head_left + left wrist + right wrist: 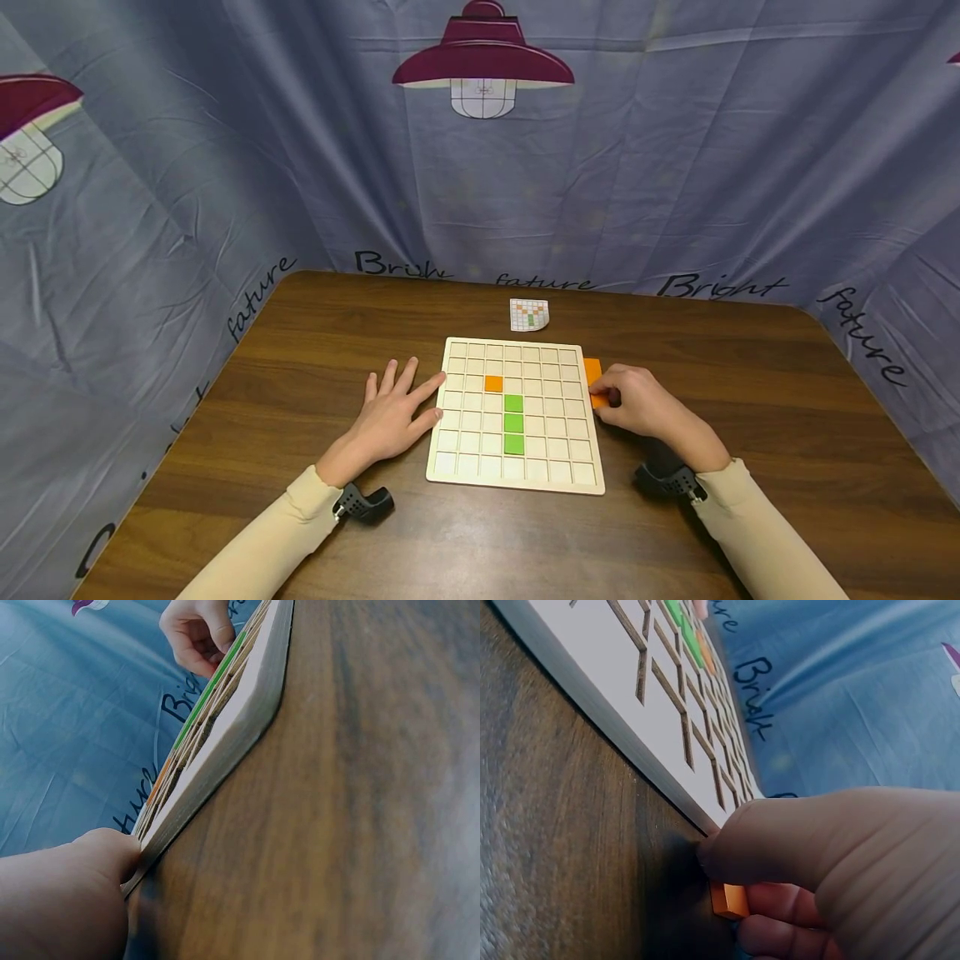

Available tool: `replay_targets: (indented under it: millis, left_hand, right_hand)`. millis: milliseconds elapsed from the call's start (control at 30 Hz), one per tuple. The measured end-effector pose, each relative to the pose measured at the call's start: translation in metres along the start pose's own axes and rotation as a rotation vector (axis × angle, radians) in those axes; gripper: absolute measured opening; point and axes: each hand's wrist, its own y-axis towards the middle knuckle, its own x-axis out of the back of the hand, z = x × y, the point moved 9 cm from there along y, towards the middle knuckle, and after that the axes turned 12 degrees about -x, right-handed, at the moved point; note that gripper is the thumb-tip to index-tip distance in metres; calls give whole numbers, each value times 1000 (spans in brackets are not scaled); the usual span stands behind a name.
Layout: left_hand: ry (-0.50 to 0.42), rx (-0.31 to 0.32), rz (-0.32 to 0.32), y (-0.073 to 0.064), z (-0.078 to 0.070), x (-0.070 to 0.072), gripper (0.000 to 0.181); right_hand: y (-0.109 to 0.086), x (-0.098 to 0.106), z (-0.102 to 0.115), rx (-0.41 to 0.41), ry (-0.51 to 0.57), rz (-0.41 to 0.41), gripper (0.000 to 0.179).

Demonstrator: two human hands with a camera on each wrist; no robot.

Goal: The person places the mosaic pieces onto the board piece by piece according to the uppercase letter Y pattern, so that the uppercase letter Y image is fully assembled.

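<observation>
A grey-blue curtain [637,192] printed with maroon lamps [483,62] and black lettering [723,287] hangs behind a dark brown wood-grain worktop [360,325]. On it lies a pale square grid board [465,462]. One orange square tile [493,383] sits in a cell left of the middle, and three green square tiles [513,423] run in a line down the centre column, starting diagonally below it. Beyond the far edge lies a small paper card [529,315] with a coloured grid pattern. The left hand [390,417] has its fingers spread, index and thumb touching the board's left edge. The right hand [637,400], fingers curled, pinches at the near end of the orange pieces [592,369] lying along the board's right edge. Both arms wear cream sleeves [258,542] and black wrist mounts [363,505].
</observation>
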Motion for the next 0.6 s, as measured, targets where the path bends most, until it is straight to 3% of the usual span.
replay_targets:
  millis: [600]
  left_hand:
    - [-4, 3, 2, -1, -1, 1, 58]
  right_hand:
    - [0, 1, 2, 19, -5, 2, 19]
